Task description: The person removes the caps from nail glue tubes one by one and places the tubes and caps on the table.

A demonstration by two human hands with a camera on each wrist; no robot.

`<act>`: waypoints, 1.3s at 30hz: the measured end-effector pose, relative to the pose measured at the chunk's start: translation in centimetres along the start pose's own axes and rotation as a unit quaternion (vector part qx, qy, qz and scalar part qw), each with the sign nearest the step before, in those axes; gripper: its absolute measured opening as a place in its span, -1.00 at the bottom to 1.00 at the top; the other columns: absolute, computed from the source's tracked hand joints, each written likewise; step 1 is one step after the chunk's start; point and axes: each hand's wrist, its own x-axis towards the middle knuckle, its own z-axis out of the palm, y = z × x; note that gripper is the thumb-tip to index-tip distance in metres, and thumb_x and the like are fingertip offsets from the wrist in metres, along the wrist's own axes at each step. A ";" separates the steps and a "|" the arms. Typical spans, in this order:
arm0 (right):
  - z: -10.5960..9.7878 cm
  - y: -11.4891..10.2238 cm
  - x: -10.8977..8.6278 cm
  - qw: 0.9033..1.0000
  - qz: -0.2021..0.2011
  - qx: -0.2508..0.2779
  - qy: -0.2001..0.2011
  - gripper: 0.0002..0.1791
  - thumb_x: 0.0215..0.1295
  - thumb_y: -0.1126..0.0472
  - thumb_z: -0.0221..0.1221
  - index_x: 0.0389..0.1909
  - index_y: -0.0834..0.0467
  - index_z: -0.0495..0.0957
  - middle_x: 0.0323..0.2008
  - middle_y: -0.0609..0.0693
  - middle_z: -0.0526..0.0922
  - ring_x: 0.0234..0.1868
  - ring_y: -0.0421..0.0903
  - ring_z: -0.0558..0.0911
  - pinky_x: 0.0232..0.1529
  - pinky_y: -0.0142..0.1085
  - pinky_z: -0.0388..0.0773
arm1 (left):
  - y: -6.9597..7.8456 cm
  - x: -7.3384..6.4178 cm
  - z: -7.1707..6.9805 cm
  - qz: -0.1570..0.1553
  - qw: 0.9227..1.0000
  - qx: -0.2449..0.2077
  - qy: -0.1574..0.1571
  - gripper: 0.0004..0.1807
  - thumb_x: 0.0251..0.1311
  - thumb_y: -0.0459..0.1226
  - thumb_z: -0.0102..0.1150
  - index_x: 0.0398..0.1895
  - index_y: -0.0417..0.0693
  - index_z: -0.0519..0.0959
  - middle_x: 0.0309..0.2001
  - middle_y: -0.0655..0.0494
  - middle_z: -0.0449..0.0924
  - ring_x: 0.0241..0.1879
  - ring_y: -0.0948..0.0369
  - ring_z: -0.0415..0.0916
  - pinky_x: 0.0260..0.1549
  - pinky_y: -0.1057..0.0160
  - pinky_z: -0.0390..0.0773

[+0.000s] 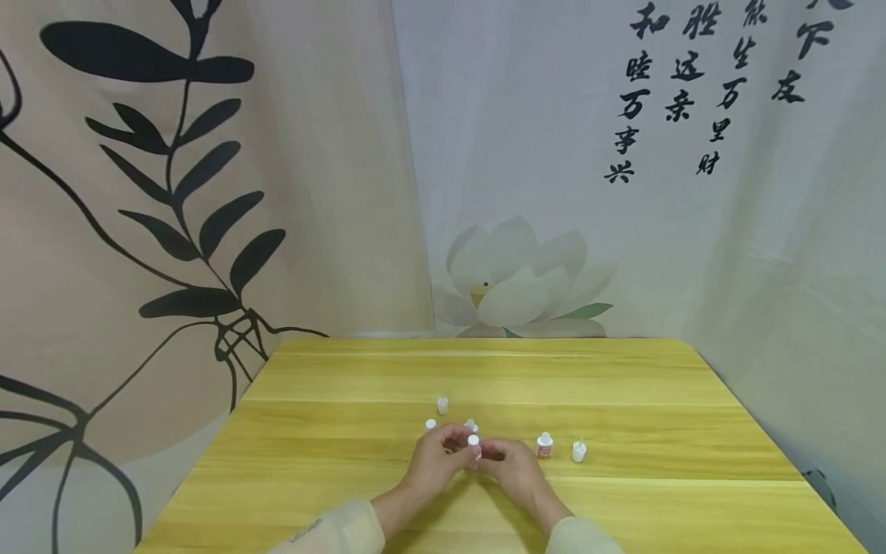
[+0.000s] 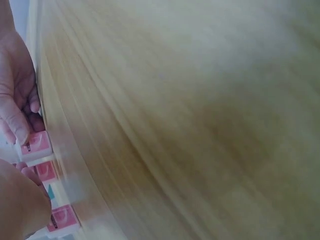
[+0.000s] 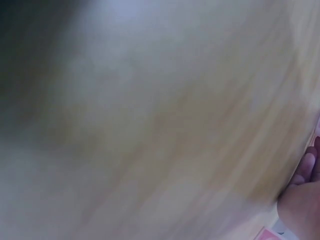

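Pinching a small round-capped bottle (image 1: 474,442), seemingly plastic, both hands (image 1: 431,466) meet over a streaky wooden table (image 1: 332,438).

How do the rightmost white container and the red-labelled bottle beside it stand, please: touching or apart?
Apart: the head view shows bare table between the white container and the red-labelled bottle.

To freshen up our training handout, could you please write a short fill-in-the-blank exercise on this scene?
1. In the head view, the small bottle between the left hand and the right hand has a ____ cap.
2. There, ____ small containers stand on the table to the right of both hands.
3. The dark plant print is on the ____ side of that view.

Missing words: white; two; left.
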 end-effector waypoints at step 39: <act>0.0 0.2 0.3 1.000 -0.006 -0.001 0.004 -0.71 0.21 0.12 0.37 -0.08 0.14 0.71 -0.14 0.00 0.74 -0.07 -0.05 0.65 0.01 -0.09 0.57 | 0.2 0.0 0.0 0.008 1.000 0.016 -0.001 -0.87 0.20 -0.30 0.37 -0.21 -0.11 0.66 -0.31 0.14 0.61 -0.28 0.21 0.52 -0.35 0.36 0.57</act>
